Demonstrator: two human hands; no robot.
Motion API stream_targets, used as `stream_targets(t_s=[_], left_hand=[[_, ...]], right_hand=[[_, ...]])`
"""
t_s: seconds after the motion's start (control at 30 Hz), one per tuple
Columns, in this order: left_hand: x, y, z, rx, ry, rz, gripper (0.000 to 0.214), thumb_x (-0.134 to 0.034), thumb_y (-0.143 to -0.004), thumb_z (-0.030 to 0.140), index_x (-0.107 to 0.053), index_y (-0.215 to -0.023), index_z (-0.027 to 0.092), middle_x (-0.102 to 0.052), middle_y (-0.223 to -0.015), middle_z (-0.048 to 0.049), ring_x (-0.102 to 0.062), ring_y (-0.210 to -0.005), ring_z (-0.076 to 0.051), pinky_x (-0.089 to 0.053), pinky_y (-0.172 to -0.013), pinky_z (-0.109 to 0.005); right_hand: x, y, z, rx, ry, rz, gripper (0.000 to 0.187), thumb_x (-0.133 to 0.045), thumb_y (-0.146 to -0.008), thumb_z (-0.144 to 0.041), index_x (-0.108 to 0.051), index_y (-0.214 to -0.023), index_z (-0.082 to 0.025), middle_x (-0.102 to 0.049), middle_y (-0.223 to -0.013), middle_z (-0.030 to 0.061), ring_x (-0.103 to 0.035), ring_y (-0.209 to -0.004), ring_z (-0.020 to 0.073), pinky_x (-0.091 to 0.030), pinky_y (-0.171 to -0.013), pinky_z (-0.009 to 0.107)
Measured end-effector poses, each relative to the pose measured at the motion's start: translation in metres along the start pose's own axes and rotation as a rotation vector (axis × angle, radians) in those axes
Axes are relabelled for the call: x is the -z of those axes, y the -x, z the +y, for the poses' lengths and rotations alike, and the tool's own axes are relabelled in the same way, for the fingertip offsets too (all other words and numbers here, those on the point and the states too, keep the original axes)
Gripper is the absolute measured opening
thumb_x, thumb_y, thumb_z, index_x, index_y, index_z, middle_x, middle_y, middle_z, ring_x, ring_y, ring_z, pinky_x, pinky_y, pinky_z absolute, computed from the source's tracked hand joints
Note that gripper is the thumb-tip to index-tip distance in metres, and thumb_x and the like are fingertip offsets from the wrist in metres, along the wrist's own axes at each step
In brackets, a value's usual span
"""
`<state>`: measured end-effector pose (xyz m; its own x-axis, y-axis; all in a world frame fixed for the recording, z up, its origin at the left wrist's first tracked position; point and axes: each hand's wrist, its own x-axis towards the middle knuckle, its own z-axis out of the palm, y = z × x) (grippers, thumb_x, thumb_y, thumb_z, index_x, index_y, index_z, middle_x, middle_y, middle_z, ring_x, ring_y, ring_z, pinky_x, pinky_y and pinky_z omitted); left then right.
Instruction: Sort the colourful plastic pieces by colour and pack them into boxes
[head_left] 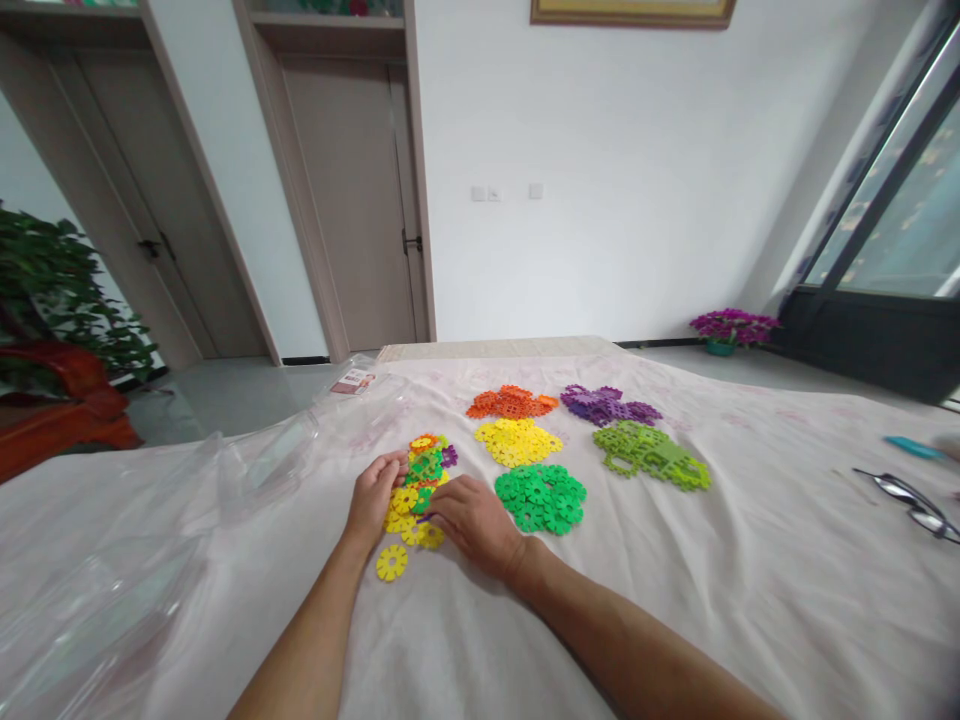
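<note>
A mixed heap of plastic snowflake discs [420, 480], yellow, green, orange and purple, lies on the pale cloth [675, 600] in front of me. My left hand [373, 497] rests curled against the heap's left side, fingers on the discs. My right hand [474, 520] lies palm down at the heap's right side, fingertips pinched at a small purple piece. One yellow disc [391, 562] lies apart, nearer to me. Sorted piles lie beyond: orange [512, 403], yellow [517, 442], dark green [541, 496], purple [604, 404], light green [651, 455].
A clear plastic bag [247, 470] sprawls over the cloth at the left, with a small card [352, 381] behind it. Glasses [911, 500] and a teal object [911, 447] lie at the right. Doors, a plant [52, 290] and a flower pot [731, 330] stand beyond.
</note>
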<state>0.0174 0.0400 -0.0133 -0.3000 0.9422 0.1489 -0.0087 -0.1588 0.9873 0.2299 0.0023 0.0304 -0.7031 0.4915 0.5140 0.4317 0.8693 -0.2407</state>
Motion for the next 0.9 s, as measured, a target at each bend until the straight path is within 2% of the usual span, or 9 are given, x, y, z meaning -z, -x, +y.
stream_targets(t_s=[0.1, 0.23, 0.37, 0.47, 0.53, 0.67, 0.73, 0.8, 0.9], left_hand=[[0.001, -0.001, -0.001, 0.000, -0.008, -0.004, 0.043, -0.064, -0.076, 0.049, -0.070, -0.103, 0.016, -0.072, -0.109, -0.0102, -0.066, -0.099, -0.023, -0.050, -0.084, -0.034], [0.001, 0.000, -0.001, 0.004, -0.025, -0.009, 0.043, -0.063, -0.077, 0.049, -0.069, -0.104, 0.016, -0.072, -0.108, -0.0103, -0.066, -0.098, -0.023, -0.050, -0.084, -0.034], [0.001, -0.001, -0.002, 0.002, -0.014, -0.011, 0.046, -0.066, -0.074, 0.050, -0.069, -0.104, 0.016, -0.072, -0.108, -0.0100, -0.066, -0.098, -0.023, -0.050, -0.085, -0.034], [0.002, -0.002, -0.005, -0.002, -0.016, -0.015, 0.046, -0.067, -0.073, 0.051, -0.070, -0.103, 0.016, -0.072, -0.109, -0.0099, -0.066, -0.099, -0.024, -0.050, -0.085, -0.034], [0.002, -0.002, -0.006, -0.003, -0.019, -0.018, 0.045, -0.067, -0.073, 0.050, -0.070, -0.103, 0.016, -0.072, -0.110, -0.0102, -0.066, -0.099, -0.024, -0.050, -0.086, -0.034], [0.002, -0.002, -0.007, -0.005, -0.027, -0.008, 0.043, -0.067, -0.073, 0.048, -0.070, -0.102, 0.016, -0.072, -0.109, -0.0105, -0.066, -0.097, -0.023, -0.051, -0.085, -0.035], [0.001, -0.002, -0.005, -0.004, -0.033, -0.008, 0.042, -0.066, -0.074, 0.048, -0.070, -0.102, 0.016, -0.072, -0.109, -0.0105, -0.066, -0.097, -0.023, -0.051, -0.085, -0.035], [0.001, -0.001, -0.004, -0.001, -0.038, -0.011, 0.042, -0.066, -0.075, 0.047, -0.070, -0.102, 0.016, -0.072, -0.109, -0.0103, -0.066, -0.097, -0.023, -0.051, -0.084, -0.034], [0.001, -0.001, -0.005, 0.000, -0.040, -0.008, 0.043, -0.067, -0.074, 0.048, -0.070, -0.102, 0.016, -0.072, -0.107, -0.0102, -0.066, -0.097, -0.023, -0.050, -0.085, -0.034]], right_hand=[[0.009, -0.001, 0.011, -0.248, 0.034, 0.145, 0.039, -0.035, -0.103, -0.038, -0.067, -0.087, -0.020, -0.062, -0.089, 0.0050, -0.054, -0.085, 0.0150, -0.041, -0.078, 0.026], [0.027, -0.002, 0.040, -0.501, -0.058, 0.233, 0.040, -0.045, -0.098, -0.040, -0.062, -0.069, -0.018, -0.059, -0.071, 0.0012, -0.054, -0.070, 0.0128, -0.039, -0.065, 0.023], [0.044, 0.004, 0.077, -0.779, -0.419, 0.245, 0.035, -0.056, -0.088, -0.042, -0.057, -0.063, -0.018, -0.055, -0.052, -0.0023, -0.052, -0.047, 0.0108, -0.040, -0.048, 0.021], [0.055, 0.014, 0.102, -0.953, -0.724, 0.363, 0.028, -0.063, -0.082, -0.042, -0.061, -0.071, -0.016, -0.060, -0.054, -0.0012, -0.056, -0.045, 0.0115, -0.048, -0.046, 0.022], [0.065, 0.021, 0.119, -0.999, -0.864, 0.520, 0.026, -0.069, -0.078, -0.039, -0.061, -0.073, -0.015, -0.060, -0.056, -0.0006, -0.059, -0.049, 0.0119, -0.054, -0.050, 0.023], [0.087, 0.036, 0.152, -0.972, -1.035, 1.049, 0.023, -0.077, -0.070, -0.027, -0.057, -0.074, -0.017, -0.061, -0.068, -0.0014, -0.066, -0.066, 0.0116, -0.061, -0.068, 0.023], [0.094, 0.044, 0.165, -0.947, -1.039, 1.226, 0.028, -0.078, -0.064, -0.020, -0.051, -0.071, -0.019, -0.058, -0.071, -0.0036, -0.065, -0.072, 0.0105, -0.060, -0.077, 0.023], [0.095, 0.048, 0.171, -0.953, -1.027, 1.278, 0.033, -0.078, -0.058, -0.014, -0.047, -0.070, -0.020, -0.056, -0.071, -0.0050, -0.064, -0.073, 0.0101, -0.060, -0.079, 0.023], [0.088, 0.047, 0.168, -0.978, -1.012, 1.216, 0.034, -0.077, -0.053, -0.012, -0.054, -0.078, -0.018, -0.061, -0.083, -0.0011, -0.066, -0.078, 0.0129, -0.060, -0.076, 0.026]])
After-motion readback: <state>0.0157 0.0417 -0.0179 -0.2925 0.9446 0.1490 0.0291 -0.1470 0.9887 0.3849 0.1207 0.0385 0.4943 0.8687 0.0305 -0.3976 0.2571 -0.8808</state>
